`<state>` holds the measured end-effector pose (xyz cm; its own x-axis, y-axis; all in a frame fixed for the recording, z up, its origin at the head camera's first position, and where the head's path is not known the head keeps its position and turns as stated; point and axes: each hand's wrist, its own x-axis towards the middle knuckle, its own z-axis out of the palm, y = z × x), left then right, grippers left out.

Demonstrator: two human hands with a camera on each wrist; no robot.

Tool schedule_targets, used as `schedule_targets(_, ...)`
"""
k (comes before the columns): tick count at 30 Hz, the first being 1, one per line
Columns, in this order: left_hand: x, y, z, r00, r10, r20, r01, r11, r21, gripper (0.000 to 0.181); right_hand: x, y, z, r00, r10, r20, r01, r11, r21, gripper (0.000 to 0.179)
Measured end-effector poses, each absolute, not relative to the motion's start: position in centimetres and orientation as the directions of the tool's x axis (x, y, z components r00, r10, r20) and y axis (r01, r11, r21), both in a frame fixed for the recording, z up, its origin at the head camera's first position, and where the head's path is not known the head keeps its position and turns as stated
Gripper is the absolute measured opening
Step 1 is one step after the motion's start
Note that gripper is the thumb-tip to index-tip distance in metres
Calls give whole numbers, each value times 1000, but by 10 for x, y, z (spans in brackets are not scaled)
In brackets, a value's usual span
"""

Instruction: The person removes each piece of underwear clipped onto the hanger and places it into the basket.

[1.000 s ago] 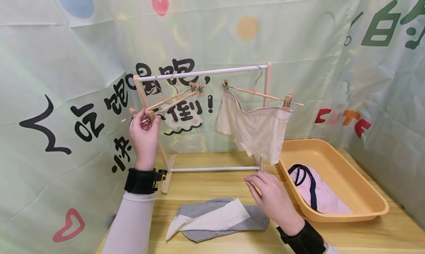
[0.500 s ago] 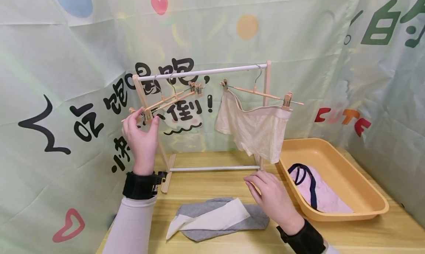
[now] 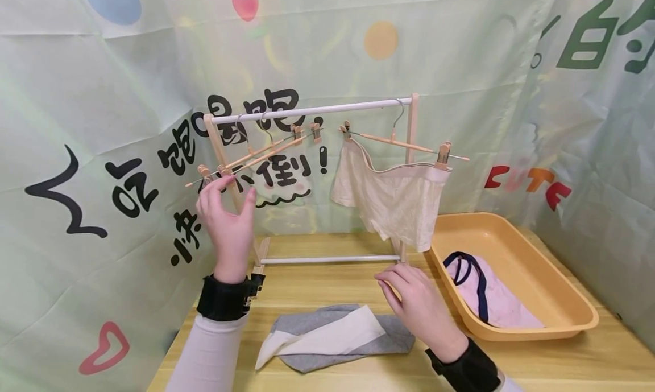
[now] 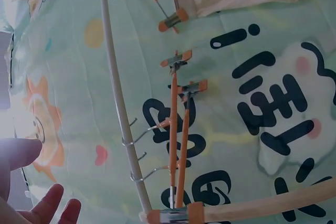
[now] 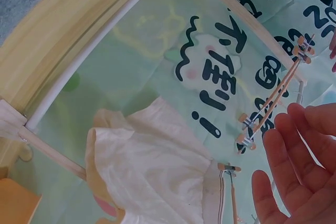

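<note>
My left hand (image 3: 228, 227) is raised at the left of a small clothes rack (image 3: 327, 110), its thumb and fingers apart. Its fingertips are right below the near clip (image 3: 223, 170) of a clip hanger (image 3: 278, 149); in the left wrist view, nothing lies between the fingers (image 4: 48, 203). A second bare hanger (image 3: 244, 155) hangs close behind. On the right of the rail, beige shorts (image 3: 396, 196) hang from another hanger (image 3: 404, 144) by two clips. My right hand (image 3: 417, 309), fingers loosely bent, is low in front of the rack and holds nothing.
A folded grey and white cloth (image 3: 332, 338) lies on the wooden table (image 3: 307, 292) in front of the rack. To the right stands a yellow tray (image 3: 552, 287) holding a pink cloth (image 3: 493, 298) with a dark blue strap. A printed curtain (image 3: 317, 50) closes off the back.
My left hand has let go of the front hanger's clip and moved slightly down and right. The front hanger has swung, its far clip now further right. My right hand has stayed in place.
</note>
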<state>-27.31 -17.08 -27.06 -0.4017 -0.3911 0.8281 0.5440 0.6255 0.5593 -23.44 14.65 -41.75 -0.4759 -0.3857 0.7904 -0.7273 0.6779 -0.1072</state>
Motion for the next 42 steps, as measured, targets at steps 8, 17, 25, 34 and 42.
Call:
schedule_targets(8,-246,-142,-261,-443,-296,846,639,557,530,39,-236,147,-418,-471,-379,797,-730,675,-111,11)
schedule_targets(17,-239,-132,-272,-519,-150,842,686,515,514,44,-236,147,-418,-477,-377,794,-725,679,-113,11)
schedule_targets(25,-240,-131,-284,-579,-57,813,682,512,521,46,-234,147,-417,-475,-375,796,-724,681,-112,10)
schedule_targets(34,-267,-141,-330,-586,5,810,702,502,505,47,-233,148,-418,-495,-373,785,-715,688,-123,12)
schedule_targets(42,-269,-138,-349,-656,-17,755,643,511,571,43,-234,148,-417,-483,-373,792,-718,686,-115,14)
